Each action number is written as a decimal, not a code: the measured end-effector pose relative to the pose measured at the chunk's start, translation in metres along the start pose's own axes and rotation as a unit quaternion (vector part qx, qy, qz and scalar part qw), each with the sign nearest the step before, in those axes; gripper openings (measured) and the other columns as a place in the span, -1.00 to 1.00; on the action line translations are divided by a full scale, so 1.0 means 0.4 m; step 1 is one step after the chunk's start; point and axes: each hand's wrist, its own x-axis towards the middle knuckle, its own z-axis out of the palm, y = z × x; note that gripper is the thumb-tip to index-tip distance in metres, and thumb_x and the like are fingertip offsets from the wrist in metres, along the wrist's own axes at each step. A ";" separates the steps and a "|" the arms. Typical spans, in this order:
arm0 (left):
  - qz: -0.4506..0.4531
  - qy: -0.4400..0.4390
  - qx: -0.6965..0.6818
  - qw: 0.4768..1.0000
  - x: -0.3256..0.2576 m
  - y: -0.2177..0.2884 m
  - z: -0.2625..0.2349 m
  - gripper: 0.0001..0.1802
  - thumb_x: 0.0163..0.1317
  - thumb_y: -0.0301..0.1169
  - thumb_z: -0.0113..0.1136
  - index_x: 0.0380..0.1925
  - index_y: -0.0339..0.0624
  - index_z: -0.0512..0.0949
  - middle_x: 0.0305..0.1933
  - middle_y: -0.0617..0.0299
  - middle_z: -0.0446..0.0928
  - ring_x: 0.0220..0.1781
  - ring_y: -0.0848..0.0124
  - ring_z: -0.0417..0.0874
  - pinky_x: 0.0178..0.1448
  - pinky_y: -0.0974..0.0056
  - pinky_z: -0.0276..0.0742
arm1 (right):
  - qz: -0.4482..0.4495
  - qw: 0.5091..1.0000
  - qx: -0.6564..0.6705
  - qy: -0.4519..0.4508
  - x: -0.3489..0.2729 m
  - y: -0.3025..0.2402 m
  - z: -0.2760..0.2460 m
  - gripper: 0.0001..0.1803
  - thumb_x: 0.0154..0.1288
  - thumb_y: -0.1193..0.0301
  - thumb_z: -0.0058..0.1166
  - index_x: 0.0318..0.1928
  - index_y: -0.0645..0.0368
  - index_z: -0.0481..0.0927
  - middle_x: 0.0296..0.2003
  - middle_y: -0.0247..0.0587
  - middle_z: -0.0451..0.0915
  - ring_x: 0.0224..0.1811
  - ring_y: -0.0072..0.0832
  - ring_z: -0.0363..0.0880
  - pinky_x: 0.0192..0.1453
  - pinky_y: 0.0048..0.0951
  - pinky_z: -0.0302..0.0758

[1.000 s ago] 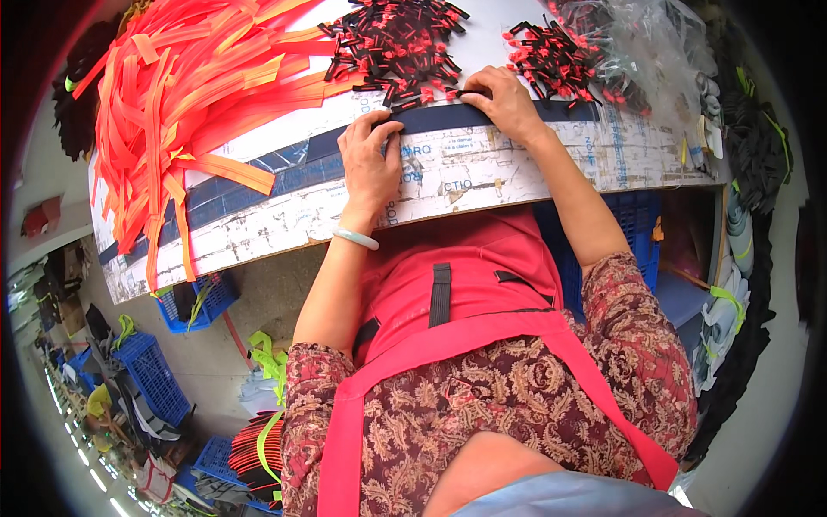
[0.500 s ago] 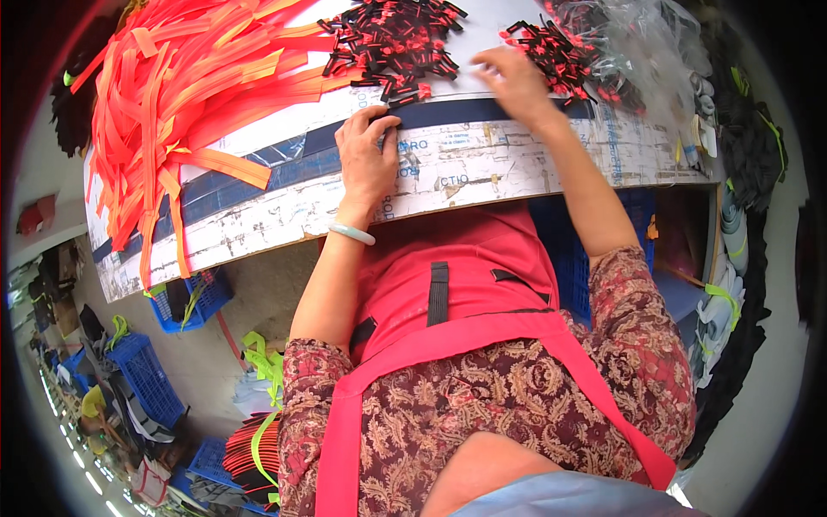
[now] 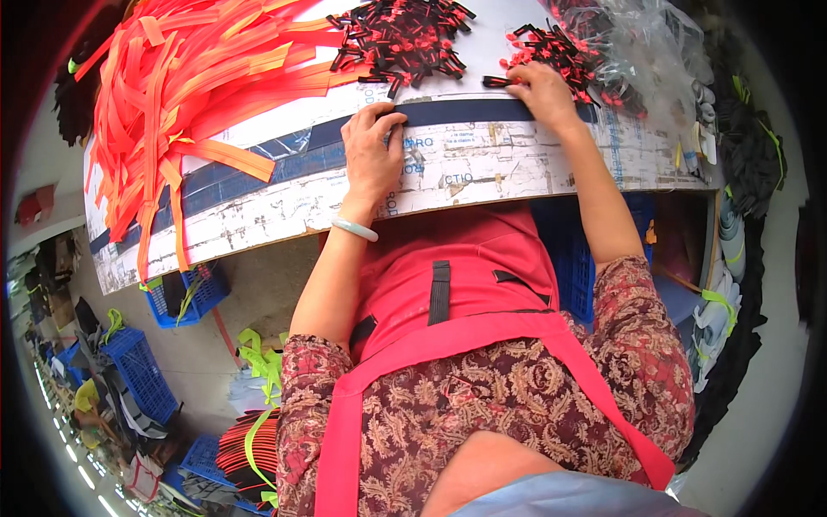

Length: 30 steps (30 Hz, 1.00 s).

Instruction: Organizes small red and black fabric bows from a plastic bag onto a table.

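well, nearest comes the red apron [image 3: 396, 280], on the wearer's side of the dark blue strip [image 3: 461, 112] that runs along the table [image 3: 517, 164]; a pale bracelet [image 3: 355, 229] circles the left wrist, also on this side of the strip; the left hand [image 3: 373, 157] lies over the strip, its fingers bent and the thumb close to the forefinger, though whether anything is between them i cannot tell; farther right, the right hand [image 3: 549, 96] reaches across the strip, thumb and fingertips narrowed on a small black piece [image 3: 494, 82], which is just beyond the strip's far edge; orange bands [image 3: 198, 90] are heaped at the strip's left part, some hanging across it; beyond the strip, ahead of the left hand, is a pile of black and red pieces [image 3: 405, 34]; a second pile [image 3: 560, 52] lies past the strip's right part, near the right hand; crumpled clear plastic [image 3: 659, 47] lies beyond the strip's right end
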 end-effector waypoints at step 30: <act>0.006 0.002 0.003 1.000 0.001 -0.001 0.006 -0.86 0.18 -0.49 0.28 -0.25 -0.08 0.69 0.02 0.23 0.59 0.16 0.20 0.55 0.28 0.12 0.31 | 0.011 0.999 -0.005 0.034 0.132 -0.108 0.084 -0.65 0.20 0.08 0.27 -0.26 0.12 0.76 -0.17 -0.12 0.69 -0.03 -0.14 0.64 0.11 -0.16 0.54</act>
